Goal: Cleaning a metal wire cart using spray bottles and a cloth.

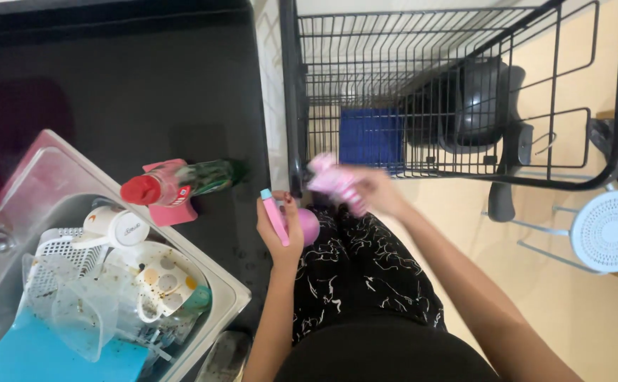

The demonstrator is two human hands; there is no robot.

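Left grip [278, 228] clasps my pink tube [275, 216] at centre frame; right grip [369, 189] clutches a blurred pink packet [331, 180] beside the wire rack [422, 92].

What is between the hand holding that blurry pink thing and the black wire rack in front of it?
Nothing visible. The right hand holds the pink object just in front of the black wire rack, with only open air between them. The left hand, holding a pink bottle, is lower and to the side.
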